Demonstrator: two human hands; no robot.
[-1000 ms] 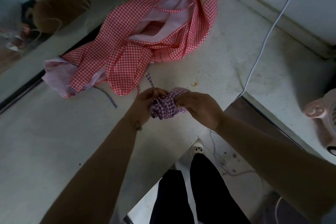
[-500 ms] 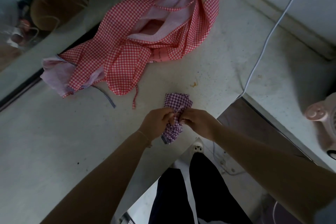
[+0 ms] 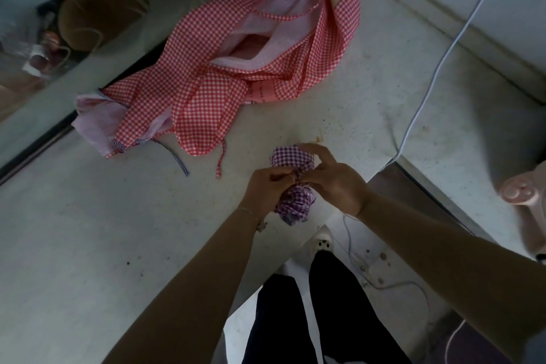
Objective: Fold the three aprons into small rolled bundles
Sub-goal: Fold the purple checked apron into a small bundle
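A person is standing at the near edge of a pale stone counter (image 3: 88, 245), both bare hands working a small purple checked apron (image 3: 291, 158) that is already bunched into a tight bundle. The left hand (image 3: 267, 186) is clenching the bundle's middle from the left, fingers curled into the cloth. The right hand (image 3: 334, 183) is pinching the same spot from the right, its forefinger and another finger lifted straight above the bundle's far end. The bundle is sitting close to the counter's near edge, its lower end apparently hanging past it, though the angle makes that hard to judge. Farther back, toward the counter's far edge, a red checked apron (image 3: 206, 91) is lying loose and crumpled, its ties trailing toward the hands. A white cable (image 3: 425, 97) is running across the counter's right side.
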